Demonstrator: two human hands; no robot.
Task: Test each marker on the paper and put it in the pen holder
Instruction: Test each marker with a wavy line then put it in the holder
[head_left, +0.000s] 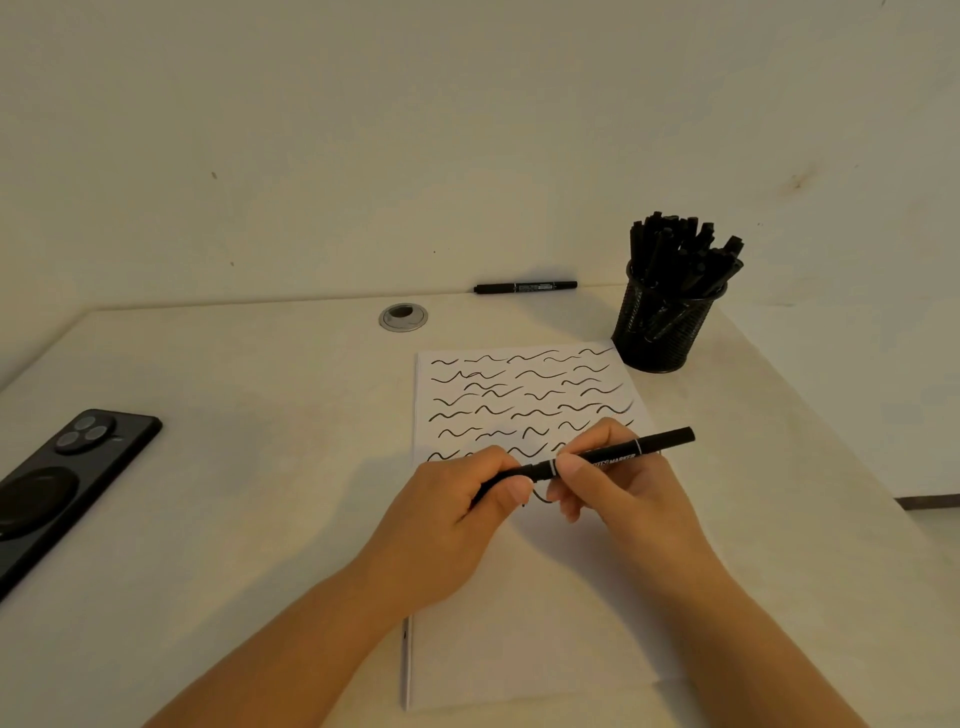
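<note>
Now both hands, left hand (457, 512) and right hand (613, 480), each gripping one black marker (597, 460) over the scribbled paper (519, 649).

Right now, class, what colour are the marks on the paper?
Black wavy marks in rows on the white paper, clearest in the head view.

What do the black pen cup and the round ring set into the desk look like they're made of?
The pen holder looks like black metal mesh: its wall shows a fine grid with a matte finish. The ring looks like silvery metal or plated plastic; it has a dull grey sheen around a dark hole, but the look leaves it open.
</note>
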